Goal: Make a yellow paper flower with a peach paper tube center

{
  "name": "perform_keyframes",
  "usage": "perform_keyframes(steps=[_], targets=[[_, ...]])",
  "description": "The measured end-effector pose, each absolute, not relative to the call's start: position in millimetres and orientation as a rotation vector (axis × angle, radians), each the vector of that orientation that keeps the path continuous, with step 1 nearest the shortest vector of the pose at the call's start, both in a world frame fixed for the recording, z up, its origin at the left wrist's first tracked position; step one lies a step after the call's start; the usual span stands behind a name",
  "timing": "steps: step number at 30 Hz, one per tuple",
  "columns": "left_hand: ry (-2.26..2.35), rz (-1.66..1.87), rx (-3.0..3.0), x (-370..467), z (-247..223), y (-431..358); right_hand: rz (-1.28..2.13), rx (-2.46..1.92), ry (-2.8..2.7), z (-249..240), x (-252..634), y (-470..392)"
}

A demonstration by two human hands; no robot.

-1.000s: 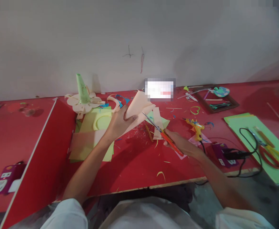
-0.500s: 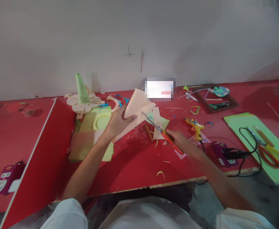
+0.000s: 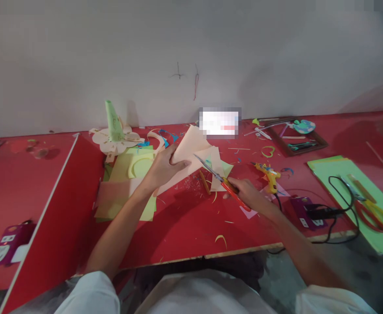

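Note:
Held above the middle of the table is a folded peach paper sheet (image 3: 190, 145), gripped at its left side by my left hand (image 3: 165, 168), thumb on top. My right hand (image 3: 244, 192) is closed around the red-and-yellow handles of a pair of scissors (image 3: 218, 176). The blades point up and left, and their tips meet the paper's lower right part; I cannot tell whether they are cutting into it. Beneath lie a peach paper strip (image 3: 216, 174), a brown stick-like piece (image 3: 205, 182) and fine scraps.
Left of my hands are stacked yellow and peach sheets (image 3: 113, 198) and a green paper cone (image 3: 113, 122) on a petal base. To the right are a yellow glue gun (image 3: 268, 176), a purple power box (image 3: 304, 209) with cables, a tool tray (image 3: 322, 144) and a green board (image 3: 364, 231). A red divider (image 3: 67, 200) stands left.
The peach paper has tilted and lowered slightly in my left hand. My right hand and the scissors stay almost in the same place.

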State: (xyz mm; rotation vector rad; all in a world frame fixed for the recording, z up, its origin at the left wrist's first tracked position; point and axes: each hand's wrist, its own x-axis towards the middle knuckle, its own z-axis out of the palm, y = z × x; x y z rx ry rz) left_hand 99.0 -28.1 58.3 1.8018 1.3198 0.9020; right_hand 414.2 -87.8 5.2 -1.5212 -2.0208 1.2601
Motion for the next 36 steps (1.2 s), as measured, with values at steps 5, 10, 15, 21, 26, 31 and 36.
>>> perform_keyframes(steps=[5,10,15,21,26,31,36], targets=[[1.306,0.902,1.779,100,62,-29,1.239,-1.498,-2.073,5,416,-88],[1.223,0.904,1.728,103,61,-31,1.295,-1.469,-2.035,3,412,-87],[1.179,0.894,1.702,103,57,-30,1.269,-1.502,-2.018,9,411,-86],[1.171,0.881,1.708,106,58,-31,1.238,-1.487,-2.079,11,410,-86],[1.152,0.845,1.649,108,57,-33,1.215,-1.513,-2.047,15,403,-86],[1.058,0.869,1.675,105,55,-32,1.242,-1.538,-2.046,19,404,-86],[1.123,0.830,1.666,106,57,-34,1.206,-1.503,-2.092,16,404,-86]])
